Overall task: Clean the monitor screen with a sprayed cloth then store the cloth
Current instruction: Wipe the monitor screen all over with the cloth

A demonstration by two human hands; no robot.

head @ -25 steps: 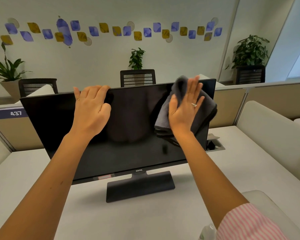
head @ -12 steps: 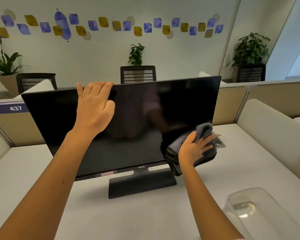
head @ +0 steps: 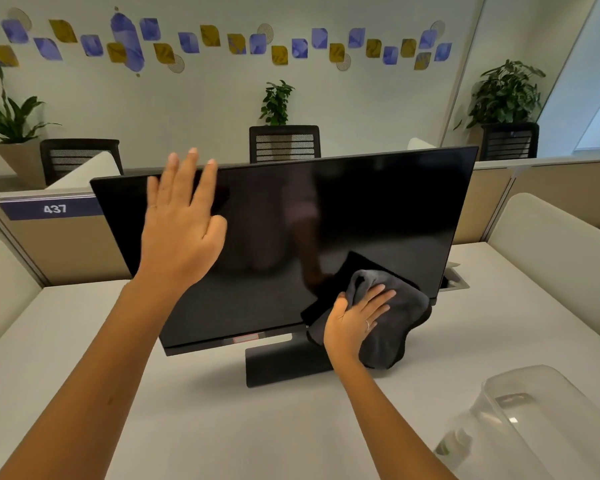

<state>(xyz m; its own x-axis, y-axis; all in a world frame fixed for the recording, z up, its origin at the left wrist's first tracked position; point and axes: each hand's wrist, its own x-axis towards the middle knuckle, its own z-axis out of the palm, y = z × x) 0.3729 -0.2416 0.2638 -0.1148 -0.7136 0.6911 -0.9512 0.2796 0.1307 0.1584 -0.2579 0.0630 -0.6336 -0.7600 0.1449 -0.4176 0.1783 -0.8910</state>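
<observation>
A clear plastic bin sits lower right on the counter. Right hand, its grip holding the grey cloth, presses the monitor screen's lower right corner. Left hand spread wide, upper left.

Count: one monitor, one cloth, one clear container, two hands, three chairs, three plants.

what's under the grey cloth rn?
The grey cloth, pressed by the right hand, covers the monitor's lower right corner and bottom bezel, and drapes onto the desk. The covered screen surface and the stand's right end are hidden.
</observation>
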